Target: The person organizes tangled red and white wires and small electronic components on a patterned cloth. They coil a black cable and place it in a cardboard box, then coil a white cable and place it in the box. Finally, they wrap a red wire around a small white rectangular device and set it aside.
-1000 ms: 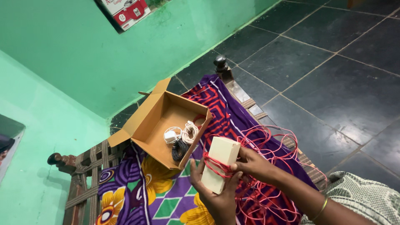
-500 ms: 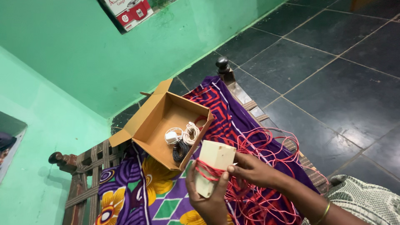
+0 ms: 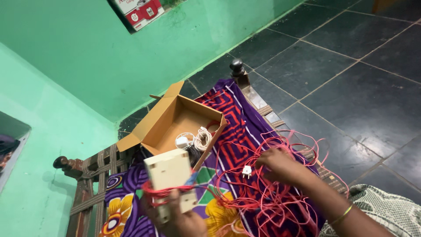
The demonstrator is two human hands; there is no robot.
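Midway through winding, by the look of it: loose red wire (image 3: 267, 193) sprawled across the bed's (image 3: 131, 202) near right edge, cream box (image 3: 171, 181) raised over its near left part. Left hand (image 3: 182, 221) fingers clamped on the box; right hand (image 3: 280, 164) fingers curled into the tangle, grip unclear. Next turn likely needs freed slack, white plug (image 3: 247, 171) kept unsnagged.

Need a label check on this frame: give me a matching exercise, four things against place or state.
Things:
1. cream box
2. red wire
3. cardboard box
4. white plug

Places or states:
A. open, holding coiled cables
B. lying beside the right hand
C. held up in the left hand, wire wound round it
D. loose tangle on the purple cloth

Pairs: 1-C, 2-D, 3-A, 4-B
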